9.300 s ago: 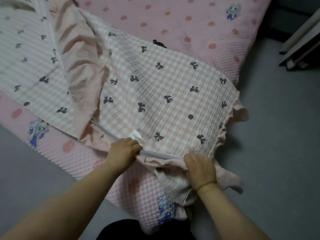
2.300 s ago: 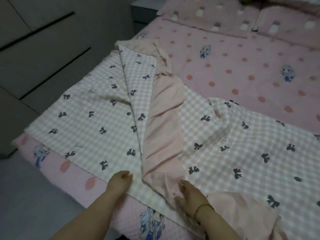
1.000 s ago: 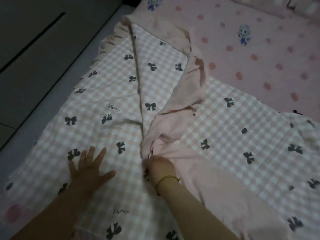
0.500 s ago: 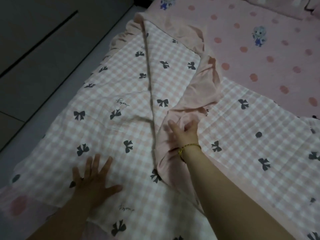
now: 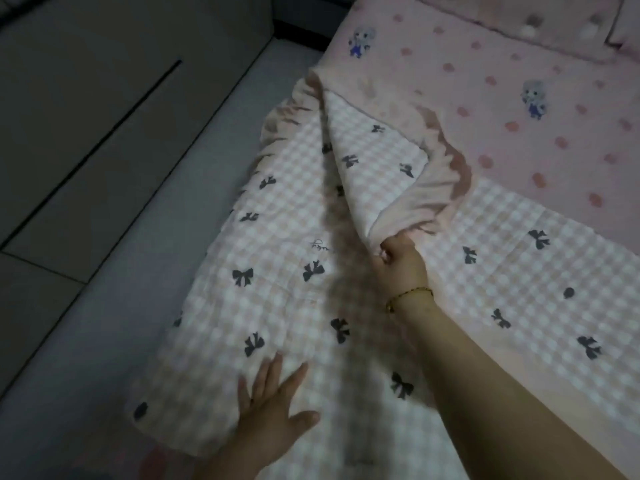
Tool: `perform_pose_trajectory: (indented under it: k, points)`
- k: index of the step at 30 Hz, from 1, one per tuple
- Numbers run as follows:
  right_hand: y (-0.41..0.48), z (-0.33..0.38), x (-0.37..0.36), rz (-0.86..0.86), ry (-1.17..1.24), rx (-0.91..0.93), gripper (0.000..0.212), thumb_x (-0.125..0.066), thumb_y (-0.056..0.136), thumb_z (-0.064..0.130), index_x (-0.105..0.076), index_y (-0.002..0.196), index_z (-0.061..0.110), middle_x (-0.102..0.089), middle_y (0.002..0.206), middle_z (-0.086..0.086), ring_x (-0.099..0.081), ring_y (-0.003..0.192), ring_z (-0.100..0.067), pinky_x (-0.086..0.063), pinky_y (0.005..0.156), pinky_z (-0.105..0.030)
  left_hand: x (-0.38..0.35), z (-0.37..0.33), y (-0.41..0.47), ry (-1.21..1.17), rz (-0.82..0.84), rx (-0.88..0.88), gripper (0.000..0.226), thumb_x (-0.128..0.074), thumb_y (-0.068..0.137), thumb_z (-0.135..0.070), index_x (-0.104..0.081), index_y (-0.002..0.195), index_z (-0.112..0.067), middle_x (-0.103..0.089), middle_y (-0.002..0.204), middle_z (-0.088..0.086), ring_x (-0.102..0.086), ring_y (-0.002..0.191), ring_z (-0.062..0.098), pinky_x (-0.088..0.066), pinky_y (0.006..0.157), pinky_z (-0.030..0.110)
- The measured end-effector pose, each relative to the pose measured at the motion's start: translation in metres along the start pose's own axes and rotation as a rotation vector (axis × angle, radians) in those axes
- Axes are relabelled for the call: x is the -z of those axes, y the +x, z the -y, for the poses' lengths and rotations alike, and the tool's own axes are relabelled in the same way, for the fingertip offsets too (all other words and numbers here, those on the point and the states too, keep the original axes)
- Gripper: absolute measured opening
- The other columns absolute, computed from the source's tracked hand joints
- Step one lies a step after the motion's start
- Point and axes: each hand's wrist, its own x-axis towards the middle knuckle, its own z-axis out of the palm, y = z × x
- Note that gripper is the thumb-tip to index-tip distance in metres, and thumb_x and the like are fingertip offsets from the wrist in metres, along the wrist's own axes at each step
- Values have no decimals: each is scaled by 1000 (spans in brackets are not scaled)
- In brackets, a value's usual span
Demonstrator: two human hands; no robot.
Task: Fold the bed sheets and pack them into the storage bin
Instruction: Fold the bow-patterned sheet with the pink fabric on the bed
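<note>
My left hand presses flat, spread on the gingham sheet; my right hand pinches its folded flap, which could skew if the pinned layer slides.

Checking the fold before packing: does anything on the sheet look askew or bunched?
Yes. The flap gripped by the right hand is bunched, its pink ruffle crumpled across the sheet rather than lying flat.

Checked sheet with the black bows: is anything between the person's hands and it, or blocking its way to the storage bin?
Nothing visible does. The left hand lies flat on the checked sheet, and the right hand pinches its raised fold. The storage bin is not in view, so that path cannot be judged.
</note>
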Motion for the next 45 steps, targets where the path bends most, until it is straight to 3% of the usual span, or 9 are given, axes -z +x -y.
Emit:
perform_pose_trajectory:
  k: [3,8,15,23,29,35,38,41,45]
  points:
    - [-47,34,-24,329,-242,146,35,-43,91,28,-60,118,12,-58,107,1,-54,105,-22,-31,71,-20,67,30,-23,-739,10,81,37,-48,94,-12,-45,131,-11,-50,130,9,-53,97,11,-42,82,16]
    - [-120,47,-77,804,-670,59,41,-33,99,15,-37,139,8,-35,147,-5,-36,133,-21,-23,108,-26,146,83,-24,-735,-296,165,34,-45,97,-14,-50,129,-4,-53,130,13,-53,108,21,-37,98,32]
    - [-140,26,-92,221,-494,198,19,-50,57,33,-68,59,26,-61,65,6,-56,58,-12,-37,49,-19,151,11,29,-712,-252,126,74,-57,89,-35,-19,147,-10,-27,151,9,-31,136,24,-28,108,33]
    - [-119,17,-89,-208,457,-502,56,-72,76,16,-41,122,19,-46,121,8,-44,117,-15,-36,103,-27,160,-56,96,-578,-345,120,41,-60,87,-14,-52,125,-1,-56,127,15,-54,114,32,-43,94,32]
    - [-78,48,-80,-167,664,-563,82,-66,81,11,-16,146,19,-40,134,-3,-41,114,-11,-32,100,-19,200,-26,58,-1234,-214,-81,16,-46,92,2,-61,93,-2,-71,71,0,-67,58,8,-55,56,20]
    - [-87,73,-117,372,24,-175,34,-43,94,12,-52,127,10,-54,126,-11,-50,118,-26,-36,96,-25,150,91,7,-1355,-57,331,47,-53,82,1,-44,128,2,-71,80,11,-69,91,20,-53,75,25]
    - [-104,72,-135,689,-302,10,34,-46,93,15,-55,126,12,-47,127,-16,-44,119,-30,-33,100,-31,152,101,6,-1389,-106,392,53,-47,90,-24,-35,136,-1,-50,132,21,-47,125,32,-38,95,38]
    - [-119,64,-145,761,-428,78,38,-47,92,11,-52,130,15,-46,126,-17,-42,118,-32,-32,99,-34,175,85,20,-1312,-126,321,72,-33,88,-60,-23,145,-17,-46,131,3,-42,128,28,-34,100,44]
    - [-132,67,-150,737,-499,189,42,-46,91,7,-46,133,11,-47,129,-15,-40,119,-31,-31,98,-37,174,52,42,-825,-137,268,127,-81,51,-54,-8,149,-19,-29,150,5,-37,132,28,-35,106,44]
